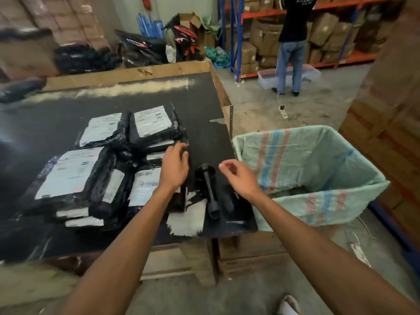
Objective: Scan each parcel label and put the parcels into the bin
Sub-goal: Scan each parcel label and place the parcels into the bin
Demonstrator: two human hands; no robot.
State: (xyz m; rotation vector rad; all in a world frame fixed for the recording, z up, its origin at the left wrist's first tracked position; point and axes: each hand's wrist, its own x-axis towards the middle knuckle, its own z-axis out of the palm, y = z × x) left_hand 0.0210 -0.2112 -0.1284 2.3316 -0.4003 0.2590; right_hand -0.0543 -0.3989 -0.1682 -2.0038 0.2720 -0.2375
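Note:
Several black plastic parcels with white labels lie stacked on the black table [68, 114], among them one at the back [156, 123] and a large one at the left [68, 173]. My left hand [173, 165] rests on the right edge of the pile, fingers spread, gripping nothing. A black handheld scanner [208, 189] lies on the table between my hands. My right hand [238, 175] hovers just right of the scanner, empty, fingers loosely curled. The bin [318, 201], a frame lined with a green woven sack, stands off the table's right edge.
A person in a black shirt and jeans [292, 42] stands at shelving with cardboard boxes at the back right. A power strip [284, 112] lies on the floor. Stacked cartons [386, 98] rise at the right. Black bags [141, 48] pile up behind the table.

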